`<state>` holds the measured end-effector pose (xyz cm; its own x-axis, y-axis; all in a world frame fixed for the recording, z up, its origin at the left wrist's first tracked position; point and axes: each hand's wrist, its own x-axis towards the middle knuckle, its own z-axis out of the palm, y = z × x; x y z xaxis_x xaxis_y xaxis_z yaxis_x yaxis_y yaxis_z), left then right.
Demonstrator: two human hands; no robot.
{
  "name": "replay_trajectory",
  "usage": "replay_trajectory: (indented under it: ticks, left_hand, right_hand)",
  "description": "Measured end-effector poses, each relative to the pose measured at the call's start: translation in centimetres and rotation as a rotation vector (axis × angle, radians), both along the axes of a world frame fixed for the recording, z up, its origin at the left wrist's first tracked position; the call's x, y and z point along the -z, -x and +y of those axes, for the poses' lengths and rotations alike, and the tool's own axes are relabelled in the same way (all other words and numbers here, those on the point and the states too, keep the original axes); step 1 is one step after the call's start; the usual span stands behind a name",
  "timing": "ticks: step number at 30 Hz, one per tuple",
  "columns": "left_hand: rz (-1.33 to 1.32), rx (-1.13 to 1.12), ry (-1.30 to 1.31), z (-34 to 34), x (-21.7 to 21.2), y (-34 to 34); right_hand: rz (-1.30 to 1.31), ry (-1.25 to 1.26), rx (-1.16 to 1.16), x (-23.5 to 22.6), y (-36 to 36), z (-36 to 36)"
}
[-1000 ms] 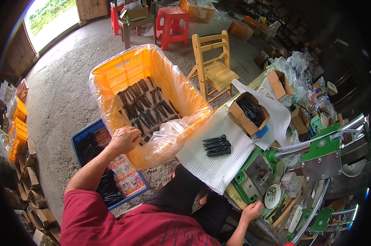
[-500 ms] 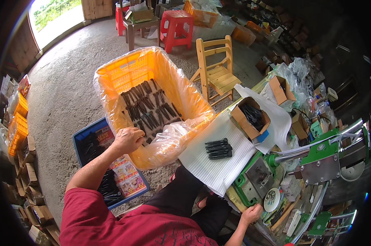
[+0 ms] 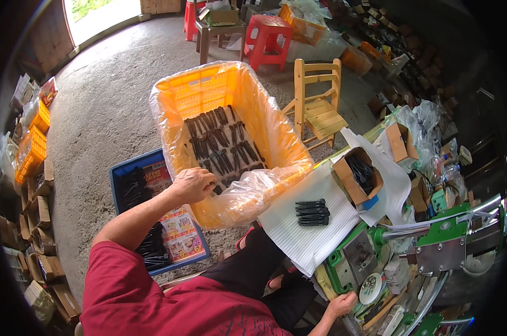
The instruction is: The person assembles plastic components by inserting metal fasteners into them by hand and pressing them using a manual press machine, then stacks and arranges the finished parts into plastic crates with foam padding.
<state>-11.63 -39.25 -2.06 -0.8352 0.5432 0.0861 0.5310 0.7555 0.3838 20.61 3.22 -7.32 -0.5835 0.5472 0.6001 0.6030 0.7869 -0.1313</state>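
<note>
Orange crate (image 3: 208, 89) of black parts (image 3: 222, 145) (plastic-lined), left hand (image 3: 193, 185) inside

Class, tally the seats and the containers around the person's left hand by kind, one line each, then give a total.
Red plastic stools: 2
Pale wooden chair: 1
Orange plastic crate lined with clear film, left hand at its rim: 1
Blue plastic tray: 1
Open brown cardboard box of black parts: 1
Total: 6

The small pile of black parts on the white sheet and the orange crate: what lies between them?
In the head view, between the small pile of black parts and the orange crate lie bare white corrugated sheet and the crate's bunched clear plastic liner.
</note>
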Motion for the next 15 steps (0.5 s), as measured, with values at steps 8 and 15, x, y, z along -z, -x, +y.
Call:
replay_trajectory:
  ticks: [8, 15]
  left_hand:
    - [-0.282, 0.027, -0.156, 0.2, -0.4, 5.3]
    - [-0.256, 0.14, -0.131, 6.0, 2.7, 11.8]
  right_hand:
    - [-0.086, 0.065, 0.077, 0.0, -0.4, 0.1]
    - [-0.07, 0.03, 0.074, -0.9, 0.4, -1.1]
